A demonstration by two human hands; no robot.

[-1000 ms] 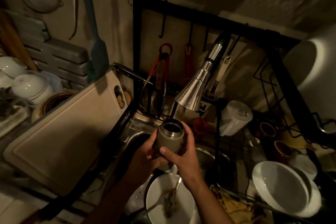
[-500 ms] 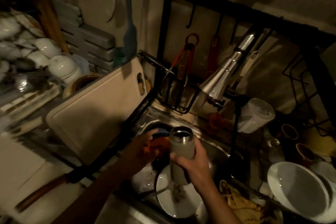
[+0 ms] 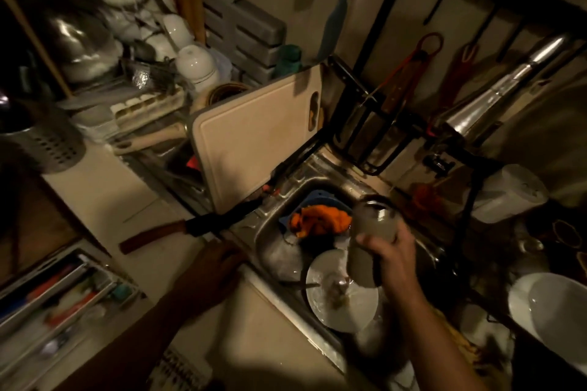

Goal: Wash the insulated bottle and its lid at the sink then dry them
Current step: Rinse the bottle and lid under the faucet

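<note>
My right hand (image 3: 392, 252) grips the grey insulated bottle (image 3: 370, 240) upright over the steel sink (image 3: 279, 251), its open mouth at the top; the picture is blurred there. My left hand (image 3: 219, 259) lies in shadow on the counter at the sink's left rim, holding nothing that I can see. An orange cloth (image 3: 320, 220) lies in the sink on something blue. A white plate (image 3: 341, 301) with a spoon and food scraps sits under the bottle. The chrome faucet head (image 3: 495, 101) hangs up to the right. I cannot see the lid.
A knife with a wooden handle (image 3: 178, 230) lies on the counter just beyond my left hand. A cutting board (image 3: 254, 136) leans left of the sink. White bowls (image 3: 552, 311) and a black dish rack (image 3: 470, 200) crowd the right; a cutlery drawer (image 3: 54, 295) stands open at lower left.
My left hand has let go of the bottle and moved left to the counter edge. The right hand alone now holds the bottle, lower and away from the faucet. My view has swung left.
</note>
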